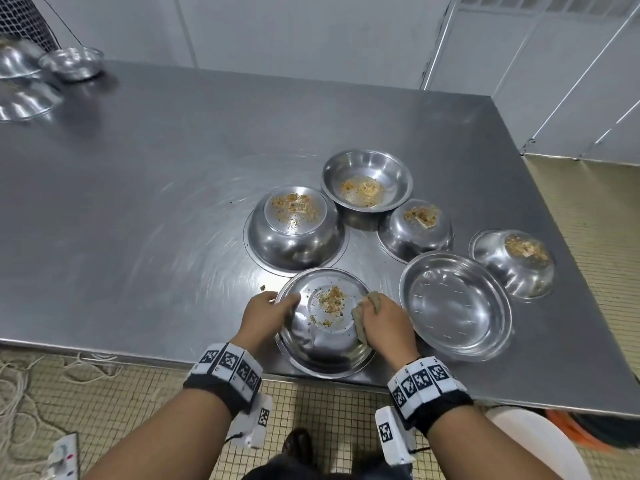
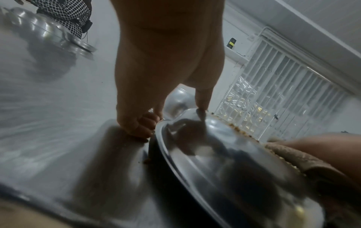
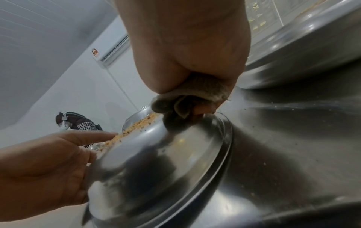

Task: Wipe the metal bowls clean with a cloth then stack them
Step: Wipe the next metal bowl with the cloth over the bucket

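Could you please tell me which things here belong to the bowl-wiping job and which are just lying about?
In the job: left hand, holding the near bowl; right hand, gripping the cloth; clean bowl; soiled large bowl, upright bowl, middle bowl, edge bowl.
Lying about: far bowls, power strip, floor cord.

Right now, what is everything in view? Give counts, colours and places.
held bowl: one, steel, upside down at the table's near edge, crumbs on its base
soiled bowls: four, steel, behind and right of it; three upside down, one upright
clean bowl: one, steel, upright, right of the held bowl
far bowls: about three, steel, table's far left corner
cloth: one, tan, against the held bowl
table: one, steel
rope: white, on the floor, left
left hand: holds the held bowl's rim
right hand: grips the cloth
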The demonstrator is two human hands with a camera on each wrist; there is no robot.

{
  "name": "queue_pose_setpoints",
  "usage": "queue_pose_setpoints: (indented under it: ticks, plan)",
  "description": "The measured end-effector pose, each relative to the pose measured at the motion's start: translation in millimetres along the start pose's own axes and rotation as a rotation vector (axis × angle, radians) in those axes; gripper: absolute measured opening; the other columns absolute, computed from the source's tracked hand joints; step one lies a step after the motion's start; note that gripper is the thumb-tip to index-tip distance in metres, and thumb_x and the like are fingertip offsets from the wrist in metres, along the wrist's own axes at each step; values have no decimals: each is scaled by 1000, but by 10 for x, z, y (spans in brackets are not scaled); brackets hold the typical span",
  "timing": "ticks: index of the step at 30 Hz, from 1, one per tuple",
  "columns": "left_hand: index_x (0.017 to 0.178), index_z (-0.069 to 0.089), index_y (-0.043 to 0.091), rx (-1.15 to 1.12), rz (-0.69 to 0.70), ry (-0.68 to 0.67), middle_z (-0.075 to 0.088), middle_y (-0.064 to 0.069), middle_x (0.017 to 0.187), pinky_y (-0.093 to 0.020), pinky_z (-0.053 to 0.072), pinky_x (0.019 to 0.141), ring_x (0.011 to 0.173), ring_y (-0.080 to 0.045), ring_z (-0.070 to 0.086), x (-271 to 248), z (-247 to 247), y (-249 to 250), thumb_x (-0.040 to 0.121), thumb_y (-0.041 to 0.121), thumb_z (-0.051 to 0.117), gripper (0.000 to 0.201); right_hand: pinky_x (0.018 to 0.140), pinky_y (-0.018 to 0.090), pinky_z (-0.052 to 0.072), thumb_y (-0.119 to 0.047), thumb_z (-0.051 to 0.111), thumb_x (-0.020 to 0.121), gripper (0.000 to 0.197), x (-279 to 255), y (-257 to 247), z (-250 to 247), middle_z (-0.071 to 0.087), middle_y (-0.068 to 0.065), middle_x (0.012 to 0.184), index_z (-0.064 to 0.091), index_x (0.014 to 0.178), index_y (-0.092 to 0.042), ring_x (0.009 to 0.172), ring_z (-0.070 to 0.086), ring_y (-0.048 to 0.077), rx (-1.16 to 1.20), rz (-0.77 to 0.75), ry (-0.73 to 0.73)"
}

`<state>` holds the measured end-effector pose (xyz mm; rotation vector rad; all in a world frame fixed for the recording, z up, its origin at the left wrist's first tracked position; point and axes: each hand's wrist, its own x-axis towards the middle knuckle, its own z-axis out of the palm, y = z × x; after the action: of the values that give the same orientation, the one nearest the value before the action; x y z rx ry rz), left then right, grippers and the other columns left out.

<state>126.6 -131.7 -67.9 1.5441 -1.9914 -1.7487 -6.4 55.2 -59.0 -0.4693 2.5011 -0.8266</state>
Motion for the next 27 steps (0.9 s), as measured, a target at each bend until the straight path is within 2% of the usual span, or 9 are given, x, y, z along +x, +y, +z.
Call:
queue_pose_setpoints:
  ticks: [3, 6, 8, 12, 15, 18, 21, 25, 27]
  plan:
    - [127, 59, 10, -209, -54, -71, 67, -10, 117, -37, 55, 81, 102, -25, 66, -5, 26, -17, 87, 44, 80, 57, 81, 31, 46, -40, 40, 106, 33, -15, -13, -18, 68, 2, 101, 65, 108, -18, 94, 64, 21, 16, 22, -5]
    - [123, 62, 7, -411, -84, -91, 71, -15, 104, -32, 56, 61, 85, -27, 70, -51, 48, -32, 91, 26, 78, 40, 66, 22, 43, -41, 40, 107, 31, -38, -26, -15, 66, -3, 91, 63, 98, -22, 82, 63, 11, 29, 15, -27]
    - [120, 66, 7, -458, -74, -77, 74, -18, 102, -34, 58, 62, 80, -31, 74, -53, 18, -50, 89, 26, 80, 38, 65, 21, 41, -42, 41, 107, 28, -63, -28, -4, 65, -6, 89, 61, 97, -25, 82, 62, 9, 28, -5, -40]
    - [117, 68, 10, -490, -12, -91, 76, -18, 100, -37, 61, 62, 80, -35, 76, -33, -112, -21, 89, 27, 79, 34, 85, 34, 46, -48, 38, 106, 31, -104, -54, -40, 66, -4, 105, 61, 112, -29, 100, 62, 19, -10, -70, 21]
    - [119, 67, 10, -522, 32, -125, 76, -21, 104, -46, 63, 74, 88, -40, 76, -30, -190, 83, 86, 28, 81, 39, 104, 37, 41, -49, 38, 106, 41, -147, -125, -115, 59, -1, 132, 56, 136, -28, 122, 54, 21, 19, -101, 96]
    - [120, 67, 12, -532, 74, -157, 77, -19, 106, -52, 62, 85, 93, -40, 75, -64, -204, 208, 74, 37, 87, 56, 112, 35, 35, -47, 39, 107, 49, -193, -169, -197, 55, 5, 146, 47, 149, -22, 134, 50, 24, 171, -84, 117]
    - [120, 67, 10, -536, 111, -211, 76, -20, 108, -49, 61, 84, 96, -40, 75, -122, -130, 336, 73, 34, 86, 56, 106, 28, 36, -44, 40, 108, 47, -239, -119, -279, 59, 7, 141, 53, 143, -17, 125, 54, 19, 315, -57, 186]
    - [121, 66, 8, -510, 131, -275, 76, -19, 107, -47, 61, 84, 94, -36, 74, -255, 162, 511, 84, 26, 81, 44, 92, 36, 49, -50, 37, 106, 41, -319, 114, -447, 68, 0, 105, 65, 113, -21, 103, 64, 21, 398, 9, 346]
    - [120, 66, 8, -487, 139, -319, 76, -18, 105, -45, 62, 81, 90, -33, 74, -343, 366, 589, 88, 24, 78, 38, 85, 33, 47, -52, 37, 106, 43, -383, 281, -585, 67, -1, 101, 65, 111, -19, 98, 63, 21, 416, 53, 406]
